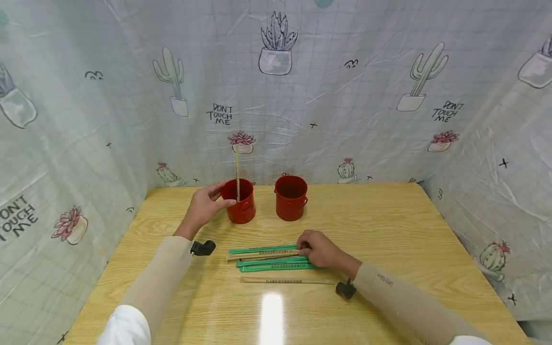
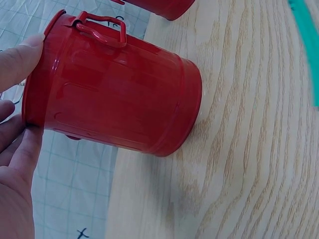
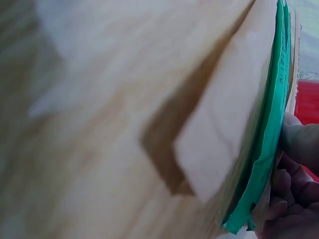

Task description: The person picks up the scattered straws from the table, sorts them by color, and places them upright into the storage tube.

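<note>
My left hand holds the rim of the left red bucket, thumb on the near side and fingers round the outer side. A cream paper-wrapped straw stands upright in this bucket. My right hand pinches the right end of another cream wrapped straw, which lies among several green wrapped straws. In the right wrist view, thumb and curled fingers close on the cream straw's end, right beside a green wrapper. The left wrist view shows the bucket's wire handle.
A second red bucket stands to the right of the first. One more cream wrapped straw lies nearest me on the wooden table. A printed cloth hangs behind and at both sides.
</note>
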Available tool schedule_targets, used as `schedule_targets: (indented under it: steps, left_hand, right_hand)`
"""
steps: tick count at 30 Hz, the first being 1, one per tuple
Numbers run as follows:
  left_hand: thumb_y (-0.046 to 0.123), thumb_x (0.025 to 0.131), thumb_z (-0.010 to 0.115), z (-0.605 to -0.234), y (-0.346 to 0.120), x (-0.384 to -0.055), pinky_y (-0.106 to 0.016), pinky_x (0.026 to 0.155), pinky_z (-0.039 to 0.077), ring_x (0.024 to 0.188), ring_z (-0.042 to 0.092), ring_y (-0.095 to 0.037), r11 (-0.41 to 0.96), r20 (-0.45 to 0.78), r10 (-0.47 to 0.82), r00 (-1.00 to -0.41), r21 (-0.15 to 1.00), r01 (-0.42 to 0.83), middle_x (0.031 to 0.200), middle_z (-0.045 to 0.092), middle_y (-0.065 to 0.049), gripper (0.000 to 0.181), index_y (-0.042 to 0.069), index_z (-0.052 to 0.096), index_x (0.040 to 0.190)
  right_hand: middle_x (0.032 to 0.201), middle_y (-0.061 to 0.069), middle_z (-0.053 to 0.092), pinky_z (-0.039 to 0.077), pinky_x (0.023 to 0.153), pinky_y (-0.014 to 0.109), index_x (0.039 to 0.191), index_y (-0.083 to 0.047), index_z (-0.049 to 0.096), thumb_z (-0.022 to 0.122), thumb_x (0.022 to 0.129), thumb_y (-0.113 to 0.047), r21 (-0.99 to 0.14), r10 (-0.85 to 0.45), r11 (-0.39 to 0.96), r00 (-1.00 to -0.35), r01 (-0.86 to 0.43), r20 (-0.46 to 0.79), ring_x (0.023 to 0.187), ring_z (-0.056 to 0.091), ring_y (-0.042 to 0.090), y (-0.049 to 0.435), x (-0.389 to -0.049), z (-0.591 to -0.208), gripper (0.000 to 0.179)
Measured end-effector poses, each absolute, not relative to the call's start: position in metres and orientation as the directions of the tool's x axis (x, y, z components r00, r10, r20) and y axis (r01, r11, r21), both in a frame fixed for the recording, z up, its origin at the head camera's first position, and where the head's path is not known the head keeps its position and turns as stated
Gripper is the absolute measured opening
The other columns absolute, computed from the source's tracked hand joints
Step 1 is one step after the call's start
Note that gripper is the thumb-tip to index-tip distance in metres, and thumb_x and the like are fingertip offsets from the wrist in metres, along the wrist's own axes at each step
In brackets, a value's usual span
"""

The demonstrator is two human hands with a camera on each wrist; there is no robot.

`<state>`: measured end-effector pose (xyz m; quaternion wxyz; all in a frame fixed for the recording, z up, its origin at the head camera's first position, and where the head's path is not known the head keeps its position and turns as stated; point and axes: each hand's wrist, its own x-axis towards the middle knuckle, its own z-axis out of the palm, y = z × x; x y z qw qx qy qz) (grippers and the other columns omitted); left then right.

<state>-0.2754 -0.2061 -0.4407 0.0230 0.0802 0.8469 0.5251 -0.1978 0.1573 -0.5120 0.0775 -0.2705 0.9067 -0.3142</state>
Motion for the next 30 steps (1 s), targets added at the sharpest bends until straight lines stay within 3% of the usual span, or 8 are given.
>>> schedule_targets:
  steps: [9,16,23,30]
  left_hand:
    - [0.028,0.095,0.079,-0.439,-0.207,-0.274,-0.047,0.115,0.049,0.152,0.044,-0.036,0.427,0.036,0.167,-0.985,0.898,0.105,0.164,0.044,-0.016,0.075,0.008,0.044,0.159]
    - [0.026,0.095,0.078,-0.438,-0.207,-0.274,-0.047,0.115,0.049,0.152,0.044,-0.037,0.429,0.041,0.167,-0.985,0.896,0.110,0.165,0.043,-0.016,0.075,0.007,0.044,0.159]
    - [0.024,0.096,0.077,-0.439,-0.207,-0.275,-0.047,0.115,0.048,0.152,0.044,-0.035,0.423,0.040,0.168,-0.985,0.900,0.109,0.165,0.043,-0.015,0.072,0.008,0.044,0.159]
    - [0.026,0.096,0.078,-0.439,-0.207,-0.273,-0.047,0.114,0.049,0.152,0.044,-0.036,0.422,0.044,0.170,-0.984,0.900,0.113,0.164,0.044,-0.016,0.073,0.007,0.045,0.158]
  right_hand:
    - [0.089,-0.006,0.060,0.046,0.075,0.025,0.089,-0.016,0.065,0.069,0.099,-0.008,-0.572,-0.559,0.671,-0.829,-0.472,0.028,0.083,0.049,0.011,0.154,-0.196,-0.508,0.014]
    - [0.097,-0.003,0.066,0.053,0.077,0.026,0.104,-0.012,0.072,0.068,0.100,-0.008,-0.570,-0.609,0.629,-0.791,-0.529,0.061,0.086,0.055,0.008,0.162,-0.198,-0.500,0.007]
    - [0.089,-0.004,0.061,0.047,0.069,0.022,0.096,-0.013,0.069,0.068,0.100,-0.008,-0.615,-0.598,0.586,-0.794,-0.527,0.110,0.078,0.050,0.008,0.165,-0.203,-0.489,0.006]
    - [0.082,-0.004,0.056,0.046,0.065,0.021,0.089,-0.014,0.066,0.072,0.096,-0.005,-0.627,-0.560,0.489,-0.769,-0.607,0.308,0.075,0.048,0.006,0.158,-0.204,-0.475,0.013]
